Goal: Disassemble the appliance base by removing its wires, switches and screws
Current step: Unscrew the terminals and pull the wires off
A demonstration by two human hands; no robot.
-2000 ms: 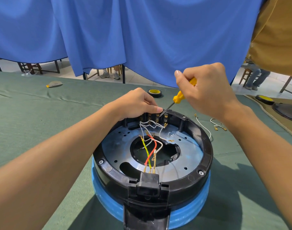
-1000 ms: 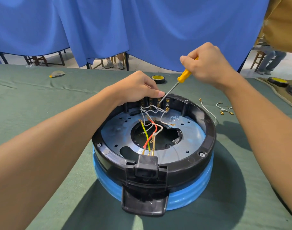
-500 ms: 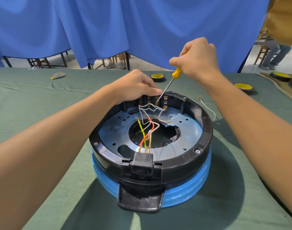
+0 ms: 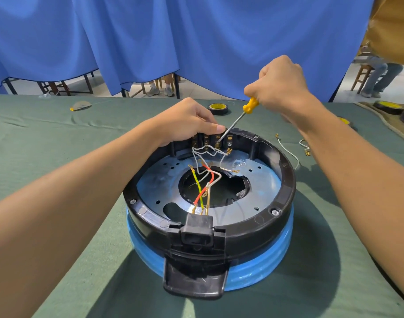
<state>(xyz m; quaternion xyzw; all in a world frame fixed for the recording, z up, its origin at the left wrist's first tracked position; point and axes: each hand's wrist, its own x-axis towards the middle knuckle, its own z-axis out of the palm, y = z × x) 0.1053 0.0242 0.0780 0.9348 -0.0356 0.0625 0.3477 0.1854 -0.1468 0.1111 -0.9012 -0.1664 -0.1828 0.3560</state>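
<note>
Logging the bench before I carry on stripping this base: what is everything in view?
appliance base: one, black ring on blue body, table centre
attached wires: several, red, yellow-green, white, inside the base
loose wires: at least two, white, right of base
tape roll: one, black and yellow, behind base
tablecloth: one, green, under everything
curtain: one, blue, behind table
screwdriver: one, yellow handle, tip at far-rim terminals
left hand: grips the base's far rim
right hand: grips screwdriver handle

screwdriver (image 4: pixel 249 106) handle mostly hidden in right hand (image 4: pixel 280 83), left hand (image 4: pixel 187 123) fingertips behind appliance base (image 4: pixel 288 180) rim
</note>
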